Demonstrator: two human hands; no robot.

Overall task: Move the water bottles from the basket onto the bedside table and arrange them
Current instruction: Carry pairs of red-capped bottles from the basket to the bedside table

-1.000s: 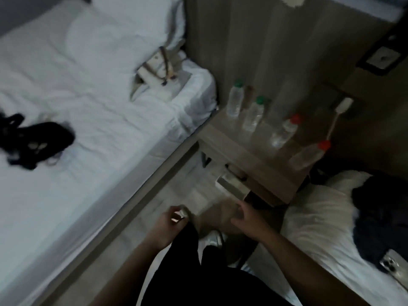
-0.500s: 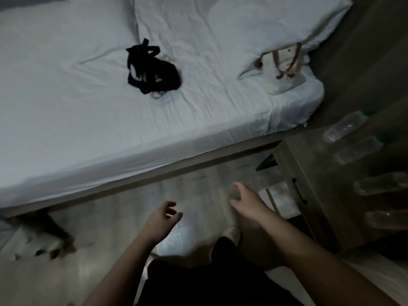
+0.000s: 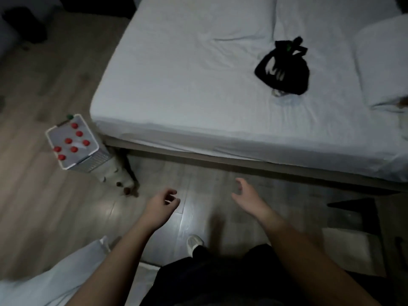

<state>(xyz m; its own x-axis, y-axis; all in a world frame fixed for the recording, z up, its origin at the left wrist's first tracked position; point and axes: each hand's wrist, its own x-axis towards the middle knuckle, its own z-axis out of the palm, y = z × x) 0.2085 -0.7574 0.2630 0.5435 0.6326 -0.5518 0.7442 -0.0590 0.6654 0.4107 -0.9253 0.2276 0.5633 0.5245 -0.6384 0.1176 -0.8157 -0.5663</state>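
- Bed (image 3: 198,85), covered by a white sheet, filled the upper middle and right of the view; wooden frame edge ran along its near side above the floor.
- Wooden floor (image 3: 44,206) spread across the left and lower middle, with a pale glare patch between the two hands.
- Pillow (image 3: 384,67), white, lay at the right end of the bed, partly cut off by the edge of the view.
- Dark trousers (image 3: 220,281) and one light shoe (image 3: 194,242) showed at the bottom centre, between the forearms.
- White cloth (image 3: 55,281) sat in the lower left corner, under the left forearm.
- Black bag (image 3: 284,69), crumpled with straps, lay on the sheet toward the right, well apart from both hands.
- Basket (image 3: 92,162), white with a mesh side, stood on the floor at the left, just beside the corner of the bed.
- Water bottles (image 3: 74,141) stood upright inside the basket, seen from above as seven red caps; one green cap (image 3: 70,117) showed at the far rim.
- Left hand (image 3: 162,205) hung over the floor, fingers loosely curled, holding nothing, well short of the basket.
- Right hand (image 3: 247,198) hung over the floor to the right of it, fingers spread apart, empty.
- Small blurred shape (image 3: 120,180) on the floor beside the basket; could not tell what it was.
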